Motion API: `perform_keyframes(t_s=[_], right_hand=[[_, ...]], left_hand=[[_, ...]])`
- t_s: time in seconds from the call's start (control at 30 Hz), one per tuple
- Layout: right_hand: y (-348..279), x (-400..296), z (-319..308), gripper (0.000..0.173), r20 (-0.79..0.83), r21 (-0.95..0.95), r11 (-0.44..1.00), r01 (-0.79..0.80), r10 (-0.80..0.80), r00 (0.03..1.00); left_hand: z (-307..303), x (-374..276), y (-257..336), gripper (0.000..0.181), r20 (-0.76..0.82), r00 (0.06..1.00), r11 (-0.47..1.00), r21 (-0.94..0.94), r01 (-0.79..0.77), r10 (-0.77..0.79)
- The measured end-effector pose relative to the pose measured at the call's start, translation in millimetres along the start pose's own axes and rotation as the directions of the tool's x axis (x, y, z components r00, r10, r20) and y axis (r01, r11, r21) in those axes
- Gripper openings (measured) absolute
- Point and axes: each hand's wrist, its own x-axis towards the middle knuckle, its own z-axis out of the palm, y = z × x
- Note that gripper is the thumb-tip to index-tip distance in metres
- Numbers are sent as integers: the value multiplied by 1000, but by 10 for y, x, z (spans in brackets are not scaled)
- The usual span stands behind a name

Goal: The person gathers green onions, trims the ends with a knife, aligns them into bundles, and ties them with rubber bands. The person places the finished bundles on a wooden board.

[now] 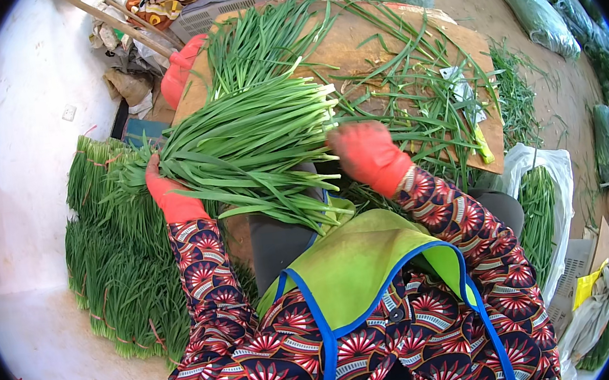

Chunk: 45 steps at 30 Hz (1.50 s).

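A loose bunch of garlic chives (254, 134) lies across my lap and the near edge of a wooden board (347, 68), pale stem ends to the right. My left hand (168, 190), in a coral rubber glove, grips the bunch at its leafy end. My right hand (370, 152), gloved alike, is bent beside the stem ends and blurred; whether it pinches a stalk cannot be seen. More chives (261, 41) rest at the board's far left. Loose leaves (412, 101) litter its right side, partly covering what looks like a knife with a yellow-green handle (482, 144).
Tied chive bundles (128, 264) are stacked on the floor at left, by a white wall (15, 137). A wooden pole (114, 23) slants in at upper left. Right of me stands a white plastic bag of chives (540, 209). Filled plastic bags (534, 15) line the far right.
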Motion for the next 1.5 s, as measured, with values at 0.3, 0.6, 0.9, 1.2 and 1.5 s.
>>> perform_keyframes(t_s=[0.3, 0.6, 0.9, 1.2, 1.5], right_hand=[[1147, -518, -195, 32, 107, -161, 738, -655, 673, 732], [128, 290, 641, 50, 321, 913, 110, -392, 397, 860], [475, -231, 339, 20, 229, 530, 688, -496, 447, 865], [620, -142, -56, 39, -57, 529, 750, -397, 498, 865], [273, -81, 238, 40, 384, 923, -103, -371, 328, 863]], left_hand=[[-88, 9, -40, 32, 39, 999, 1000, 9, -26, 26], [-84, 123, -28, 32, 36, 998, 998, 47, -46, 45], [-19, -157, 18, 34, 119, 993, 1000, -10, 1, 0], [-34, -48, 66, 22, 288, 955, 991, -134, -30, 68], [41, -69, 78, 21, 383, 920, 979, -203, -2, 81]])
